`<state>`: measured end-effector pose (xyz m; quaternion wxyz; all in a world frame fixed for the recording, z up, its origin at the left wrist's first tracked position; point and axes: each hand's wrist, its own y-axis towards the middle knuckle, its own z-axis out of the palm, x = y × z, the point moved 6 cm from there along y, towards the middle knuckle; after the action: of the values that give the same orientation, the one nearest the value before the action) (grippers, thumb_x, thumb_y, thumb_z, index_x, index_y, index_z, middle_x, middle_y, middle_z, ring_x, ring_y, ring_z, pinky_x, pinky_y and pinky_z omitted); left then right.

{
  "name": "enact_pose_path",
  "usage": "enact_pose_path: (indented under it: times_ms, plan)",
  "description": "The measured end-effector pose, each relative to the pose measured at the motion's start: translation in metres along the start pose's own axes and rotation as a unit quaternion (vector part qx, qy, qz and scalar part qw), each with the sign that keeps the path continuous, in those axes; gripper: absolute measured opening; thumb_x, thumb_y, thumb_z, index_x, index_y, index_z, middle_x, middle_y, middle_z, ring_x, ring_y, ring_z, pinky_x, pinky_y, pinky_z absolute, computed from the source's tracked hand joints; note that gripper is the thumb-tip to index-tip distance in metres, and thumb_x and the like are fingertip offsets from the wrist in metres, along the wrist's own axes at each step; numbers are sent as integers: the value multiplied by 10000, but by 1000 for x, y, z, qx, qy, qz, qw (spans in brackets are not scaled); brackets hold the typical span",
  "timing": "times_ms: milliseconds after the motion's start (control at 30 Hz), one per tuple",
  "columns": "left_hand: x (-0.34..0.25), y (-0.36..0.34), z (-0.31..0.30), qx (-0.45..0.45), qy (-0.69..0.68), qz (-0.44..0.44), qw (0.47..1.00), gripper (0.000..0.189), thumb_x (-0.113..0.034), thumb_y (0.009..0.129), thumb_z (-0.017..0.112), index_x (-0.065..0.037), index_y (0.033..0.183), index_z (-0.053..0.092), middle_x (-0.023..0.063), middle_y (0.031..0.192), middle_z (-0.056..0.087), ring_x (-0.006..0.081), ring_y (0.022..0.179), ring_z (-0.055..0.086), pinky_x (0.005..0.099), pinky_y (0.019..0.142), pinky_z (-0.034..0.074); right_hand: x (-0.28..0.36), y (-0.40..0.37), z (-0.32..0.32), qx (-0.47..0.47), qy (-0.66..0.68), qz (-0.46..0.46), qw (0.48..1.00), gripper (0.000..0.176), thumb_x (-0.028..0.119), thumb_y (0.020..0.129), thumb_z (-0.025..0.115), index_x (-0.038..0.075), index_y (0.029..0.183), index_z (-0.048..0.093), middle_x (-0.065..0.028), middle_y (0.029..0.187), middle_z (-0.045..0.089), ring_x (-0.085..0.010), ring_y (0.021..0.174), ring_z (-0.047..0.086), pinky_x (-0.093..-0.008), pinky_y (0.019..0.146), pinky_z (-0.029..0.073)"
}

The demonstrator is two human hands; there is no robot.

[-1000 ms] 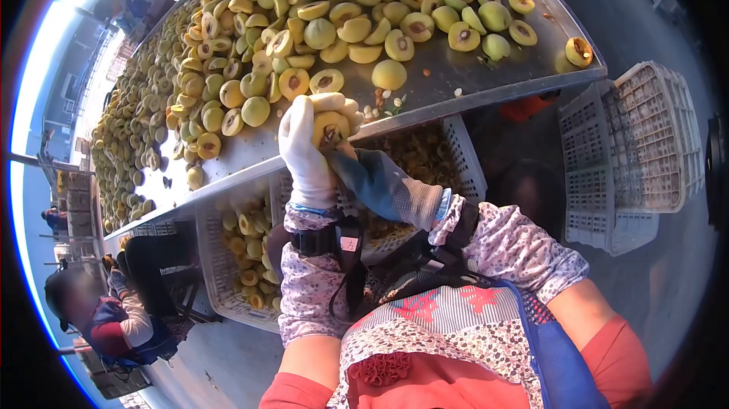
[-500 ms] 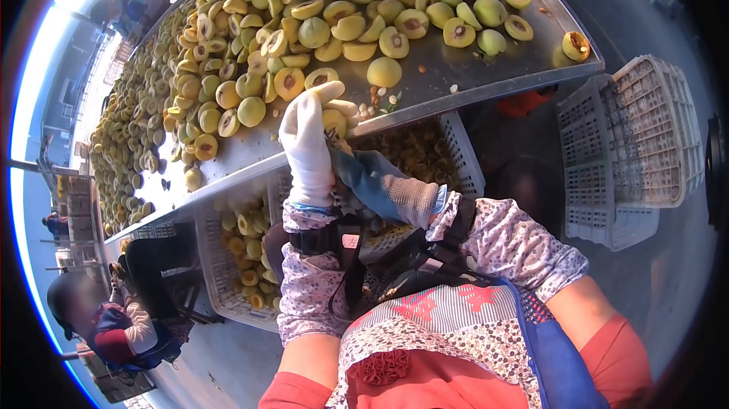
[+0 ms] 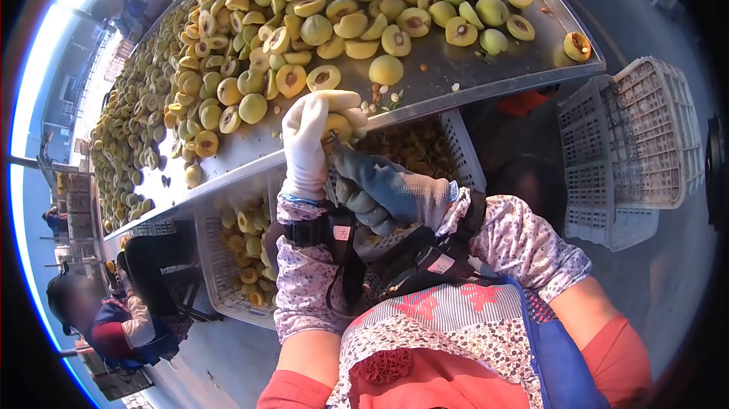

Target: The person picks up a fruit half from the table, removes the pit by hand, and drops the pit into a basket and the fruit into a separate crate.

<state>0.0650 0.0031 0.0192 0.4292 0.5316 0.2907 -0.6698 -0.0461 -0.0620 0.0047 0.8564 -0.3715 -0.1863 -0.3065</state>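
Held in the closed grip of the white-gloved left hand (image 3: 307,147): a round yellow peach half (image 3: 338,126), just off the near edge of the grey metal bench (image 3: 486,67). Pressed against it from the side away from the bench, the blue-grey-gloved right hand (image 3: 383,185), fingers curled closed, perhaps around a small pitting tool, hidden from view. Best to steady the fruit, cut face outward, and lever gently at the stone. Pale yellow flesh, dark hollow at centre.
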Motion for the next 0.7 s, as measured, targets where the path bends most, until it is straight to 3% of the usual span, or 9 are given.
enact_pose_path:
  times_ms: [133,300,433,467,533,600,700]
  plan:
    - [0,-1,5,-40,76,-3,996,379,-261,1021,506,73,1028,685,163,809,712,198,684,673,284,659,550,4,5,-11,-75,-104,-65,990,572,690,966,420,145,792,449,82,557,277,-55,417,224,-261,388,210]
    - [-1,-2,3,-57,25,84,994,360,-247,1028,496,71,1060,661,159,819,706,198,701,668,280,654,552,3,2,2,56,38,1,998,592,711,956,434,154,758,456,91,549,287,-48,405,233,-239,383,205]
    - [-10,-5,6,-58,25,124,990,315,-197,1044,444,65,1043,620,145,781,684,200,682,651,277,636,540,2,4,2,65,27,-3,998,598,717,956,435,155,758,467,94,546,284,-42,406,228,-233,378,186]
    - [-11,-6,4,-59,26,125,990,315,-197,1044,444,65,1043,620,145,781,684,200,682,651,277,636,540,4,2,0,30,-27,-18,999,605,723,955,430,152,761,473,93,546,284,-39,409,226,-231,378,183]
    - [-18,-9,8,-12,146,172,974,287,-162,1046,425,59,1018,605,138,756,673,200,669,646,273,622,531,3,3,-6,-4,-80,-32,996,612,729,954,424,150,765,479,92,546,284,-36,411,223,-230,377,180]
    - [-18,-9,9,4,90,133,987,295,-181,1033,450,61,1008,617,139,755,676,198,661,645,272,612,527,-7,5,-3,107,37,3,994,627,731,953,428,141,750,489,89,546,286,-36,413,236,-225,381,186]
    - [-11,-3,6,42,39,53,997,365,-265,1010,489,60,1002,655,145,774,693,194,646,646,277,608,522,-5,3,-5,100,12,-6,995,629,733,948,439,130,777,493,87,552,290,-34,420,243,-223,384,199]
